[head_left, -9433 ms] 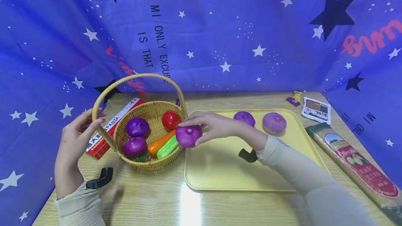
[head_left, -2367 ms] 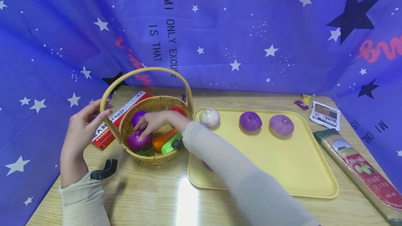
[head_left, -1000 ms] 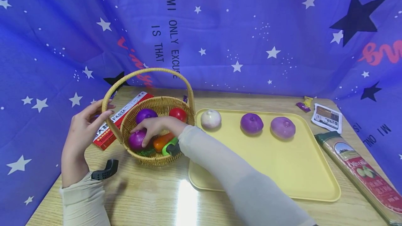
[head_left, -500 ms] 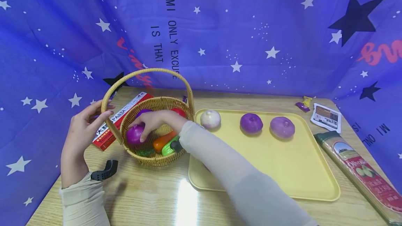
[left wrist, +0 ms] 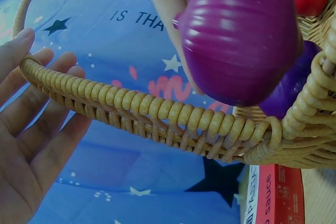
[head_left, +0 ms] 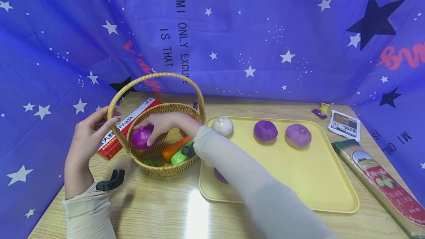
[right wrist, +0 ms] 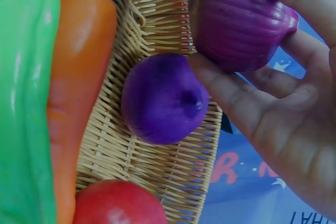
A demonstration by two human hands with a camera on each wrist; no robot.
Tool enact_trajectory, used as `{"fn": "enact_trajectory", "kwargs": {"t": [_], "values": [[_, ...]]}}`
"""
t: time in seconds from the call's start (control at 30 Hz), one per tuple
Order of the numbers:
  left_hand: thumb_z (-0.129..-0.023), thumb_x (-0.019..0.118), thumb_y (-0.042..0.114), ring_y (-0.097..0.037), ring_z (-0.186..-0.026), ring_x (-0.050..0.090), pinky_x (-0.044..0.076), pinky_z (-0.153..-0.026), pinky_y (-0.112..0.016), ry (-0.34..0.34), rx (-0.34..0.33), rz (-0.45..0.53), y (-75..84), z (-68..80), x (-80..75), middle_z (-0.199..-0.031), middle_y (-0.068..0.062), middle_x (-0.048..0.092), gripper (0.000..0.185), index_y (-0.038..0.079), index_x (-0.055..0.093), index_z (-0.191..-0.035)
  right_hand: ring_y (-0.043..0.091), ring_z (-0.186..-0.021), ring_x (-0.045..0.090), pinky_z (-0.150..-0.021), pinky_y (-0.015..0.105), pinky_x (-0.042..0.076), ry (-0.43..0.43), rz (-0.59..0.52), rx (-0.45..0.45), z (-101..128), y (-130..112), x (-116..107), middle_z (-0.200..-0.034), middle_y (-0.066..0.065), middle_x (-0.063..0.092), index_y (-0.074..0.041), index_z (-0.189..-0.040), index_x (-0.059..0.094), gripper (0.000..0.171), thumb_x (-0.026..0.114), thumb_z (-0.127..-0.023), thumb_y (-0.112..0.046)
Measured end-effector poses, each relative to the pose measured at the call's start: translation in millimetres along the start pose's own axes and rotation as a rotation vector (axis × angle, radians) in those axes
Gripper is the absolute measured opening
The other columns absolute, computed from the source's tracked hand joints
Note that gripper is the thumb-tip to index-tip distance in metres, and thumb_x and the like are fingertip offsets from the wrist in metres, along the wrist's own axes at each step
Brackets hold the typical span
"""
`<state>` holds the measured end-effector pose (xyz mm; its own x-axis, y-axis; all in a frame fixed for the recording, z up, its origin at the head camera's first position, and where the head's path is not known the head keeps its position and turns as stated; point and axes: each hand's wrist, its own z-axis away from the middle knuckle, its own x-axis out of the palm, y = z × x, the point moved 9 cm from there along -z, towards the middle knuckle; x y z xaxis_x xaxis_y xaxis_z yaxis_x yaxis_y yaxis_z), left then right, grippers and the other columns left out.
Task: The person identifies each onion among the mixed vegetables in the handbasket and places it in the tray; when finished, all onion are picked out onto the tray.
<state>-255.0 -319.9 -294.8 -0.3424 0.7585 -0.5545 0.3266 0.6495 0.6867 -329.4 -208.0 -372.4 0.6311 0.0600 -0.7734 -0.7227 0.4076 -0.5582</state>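
My right hand [head_left: 159, 123] pinches a toy purple onion [head_left: 141, 138] over the left side of the wicker basket [head_left: 166, 170], thumb and fingers on its sides. In the right wrist view the onion is raised above the basket floor, beside a darker purple onion [right wrist: 164, 100] lying inside. My left hand [head_left: 83, 139] holds the left side of the arched basket handle [head_left: 156, 75], thumb on the near side and fingers behind. Also in the basket are an orange carrot [head_left: 174, 149], a green cucumber-like vegetable [head_left: 180, 156] and a red tomato [right wrist: 121, 208], mostly hidden in the head view.
A yellow tray [head_left: 282, 180] right of the basket bears a white onion [head_left: 223, 125], a purple onion [head_left: 265, 131], a paler one [head_left: 298, 135] and a purple piece [head_left: 220, 176] partly under my sleeve. Behind the basket lies a red pasta box [head_left: 111, 148]; a noodle packet [head_left: 382, 180] is far right.
Earlier my right hand held a purple onion at the tray's edge; then it reached into the basket. Within the last second it has lifted another purple onion up and slightly left. Left hand stays on the handle.
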Motion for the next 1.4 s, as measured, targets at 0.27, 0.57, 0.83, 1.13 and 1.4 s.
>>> {"fn": "enact_trajectory", "kwargs": {"t": [0.27, 0.57, 0.83, 1.13, 1.4], "values": [[-0.092, 0.060, 0.016, 0.015, -0.094, 0.057, 0.044, -0.080, 0.000, -0.001, 0.000, -0.002, 0.4, 0.7, 0.7, -0.102, 0.032, 0.059, 0.031, 0.013, 0.062, -0.123, 0.012, -0.123, 0.049, -0.095, 0.018, 0.043, 0.004, 0.009, 0.002, 12.6, -3.2, -2.9, -0.141, 0.001, 0.049, -0.021, -0.146, 0.037, 0.074, 0.073, -0.081, -0.028], [-0.092, 0.061, 0.016, 0.015, -0.092, 0.057, 0.044, -0.079, -0.001, 0.003, -0.003, -0.005, 0.8, 0.4, 0.9, -0.100, 0.032, 0.059, 0.031, 0.013, 0.062, -0.123, 0.013, -0.125, 0.048, -0.101, 0.022, 0.042, 0.032, 0.081, -0.009, 30.7, -4.8, -6.0, -0.142, 0.001, 0.049, -0.020, -0.146, 0.036, 0.074, 0.073, -0.082, -0.025], [-0.092, 0.060, 0.016, 0.017, -0.093, 0.057, 0.044, -0.080, 0.000, -0.004, -0.004, -0.001, 1.5, 1.1, 0.8, -0.101, 0.033, 0.059, 0.031, 0.012, 0.062, -0.123, 0.012, -0.124, 0.046, -0.100, 0.021, 0.042, 0.052, 0.122, -0.044, 49.5, -12.3, -7.7, -0.140, 0.001, 0.051, -0.020, -0.145, 0.037, 0.074, 0.074, -0.081, -0.027], [-0.092, 0.061, 0.016, 0.016, -0.091, 0.057, 0.044, -0.079, 0.000, 0.003, -0.011, -0.012, -0.2, 0.4, -0.6, -0.098, 0.034, 0.059, 0.031, 0.013, 0.062, -0.122, 0.013, -0.119, 0.048, -0.101, 0.022, 0.040, 0.121, 0.190, -0.130, 73.2, -14.9, -11.6, -0.129, 0.002, 0.056, -0.018, -0.144, 0.039, 0.074, 0.075, -0.080, -0.029], [-0.092, 0.061, 0.015, 0.015, -0.091, 0.057, 0.044, -0.078, 0.000, 0.001, -0.007, -0.009, 2.1, 0.2, -0.8, -0.098, 0.034, 0.059, 0.031, 0.012, 0.062, -0.123, 0.014, -0.114, 0.048, -0.098, 0.023, 0.040, 0.184, 0.159, -0.148, 101.4, -14.4, -15.2, -0.122, 0.004, 0.055, -0.020, -0.142, 0.043, 0.073, 0.076, -0.078, -0.032]]}}
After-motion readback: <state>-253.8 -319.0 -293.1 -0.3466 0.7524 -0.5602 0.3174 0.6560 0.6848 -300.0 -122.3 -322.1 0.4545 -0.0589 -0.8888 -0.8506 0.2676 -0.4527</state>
